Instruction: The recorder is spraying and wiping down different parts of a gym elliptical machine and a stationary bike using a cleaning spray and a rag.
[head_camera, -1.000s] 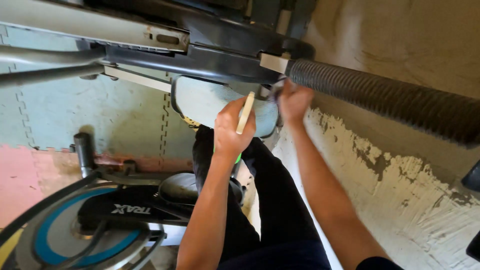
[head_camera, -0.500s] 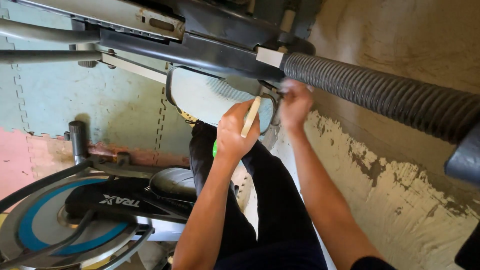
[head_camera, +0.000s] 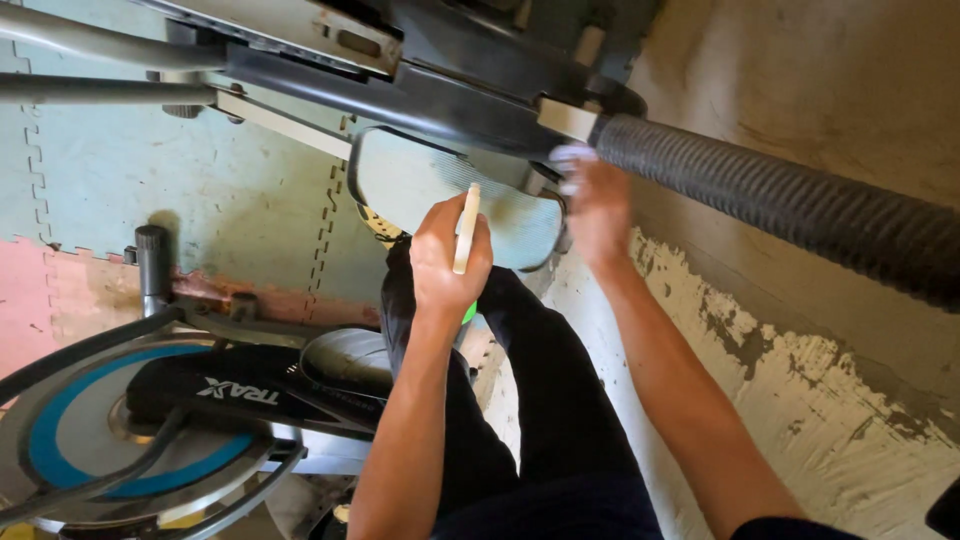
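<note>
Pale flat stick (head_camera: 466, 228) upright in left hand (head_camera: 447, 262); green end below.

Your left hand (head_camera: 447, 262) grips a pale flat stick (head_camera: 466, 228) upright, a bit of green showing beneath the fist. Your right hand (head_camera: 597, 205) presses a small cloth (head_camera: 572, 156) against the machine where the ribbed black hose (head_camera: 790, 205) joins the dark frame (head_camera: 430, 100). An exercise bike (head_camera: 150, 420) stands at lower left.
</note>
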